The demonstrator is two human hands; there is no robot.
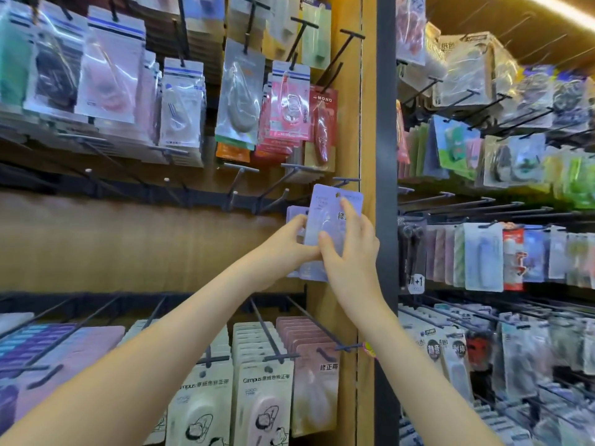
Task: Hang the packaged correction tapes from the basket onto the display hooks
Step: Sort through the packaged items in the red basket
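Note:
My left hand (291, 244) grips a small stack of lavender packaged correction tapes (294, 217) from the left side. My right hand (349, 249) pinches the front lavender pack (325, 207), index finger up its face and thumb low on it. The pack's hang hole sits just below an empty black display hook (346, 181) at the right end of the middle row, against the wooden end panel. The basket is out of view.
Empty black hooks (241, 175) run along the middle rail to the left. Full rows of packaged tapes hang above (180, 107) and below (264, 391). A dark post (386, 156) divides this bay from a stocked bay on the right (483, 252).

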